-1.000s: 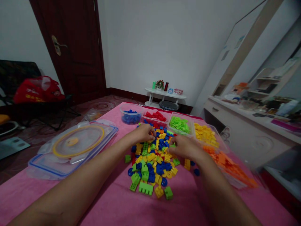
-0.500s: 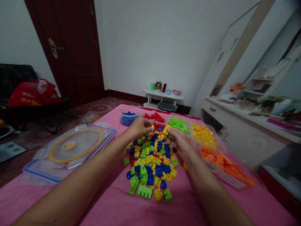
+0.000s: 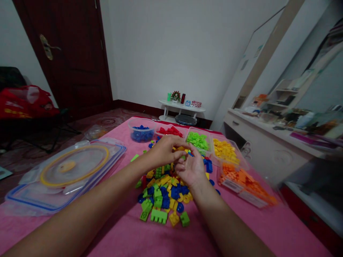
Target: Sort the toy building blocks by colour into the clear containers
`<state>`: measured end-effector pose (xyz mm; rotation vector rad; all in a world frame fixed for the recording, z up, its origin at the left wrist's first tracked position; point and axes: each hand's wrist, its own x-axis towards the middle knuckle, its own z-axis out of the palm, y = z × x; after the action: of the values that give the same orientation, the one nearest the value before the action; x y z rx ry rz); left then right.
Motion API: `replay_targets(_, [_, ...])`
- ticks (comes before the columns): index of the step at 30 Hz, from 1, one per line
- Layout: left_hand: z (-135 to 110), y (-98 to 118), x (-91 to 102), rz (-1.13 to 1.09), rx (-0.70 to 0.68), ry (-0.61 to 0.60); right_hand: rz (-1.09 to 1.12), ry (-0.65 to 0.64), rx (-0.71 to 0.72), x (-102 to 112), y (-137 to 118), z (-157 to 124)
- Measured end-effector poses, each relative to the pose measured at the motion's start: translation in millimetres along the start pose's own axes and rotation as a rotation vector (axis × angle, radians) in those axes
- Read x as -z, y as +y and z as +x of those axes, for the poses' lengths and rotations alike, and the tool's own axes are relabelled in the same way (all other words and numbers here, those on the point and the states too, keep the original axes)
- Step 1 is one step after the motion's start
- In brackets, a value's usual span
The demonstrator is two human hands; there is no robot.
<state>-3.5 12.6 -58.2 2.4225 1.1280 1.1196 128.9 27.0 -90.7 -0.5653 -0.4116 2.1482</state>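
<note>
My left hand (image 3: 166, 150) and my right hand (image 3: 191, 167) meet above a heap of mixed toy building blocks (image 3: 163, 189) in green, blue, yellow and red. The left hand reaches across, its fingers curled against the right fingers; what it pinches is hidden. My right hand is turned partly palm up with bent fingers around small blocks, of which a bit of green and yellow shows between the hands. Near me lie a long green block (image 3: 159, 216), a yellow block (image 3: 174, 219) and a green block (image 3: 184, 218).
Behind and right of the heap stand clear tubs of blue blocks (image 3: 142, 134), red blocks (image 3: 170, 131), light green blocks (image 3: 198, 140), yellow blocks (image 3: 225, 150) and orange blocks (image 3: 248, 182). Stacked clear lids (image 3: 75, 166) lie left on the pink cloth (image 3: 120, 228).
My hands were apart over the far part of the heap, the right holding a yellow block. They have come together, the left moving right. The view has turned slightly right.
</note>
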Motion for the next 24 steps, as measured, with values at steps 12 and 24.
replay_targets(12, [0.4,-11.2,-2.1,0.015,0.083,0.121,0.084,-0.093,0.121,1.7,-0.4,5.4])
replay_targets(24, [-3.3,-19.0,-8.9,0.38,-0.041,-0.014,0.103,-0.08,0.116,-2.2,1.0,6.4])
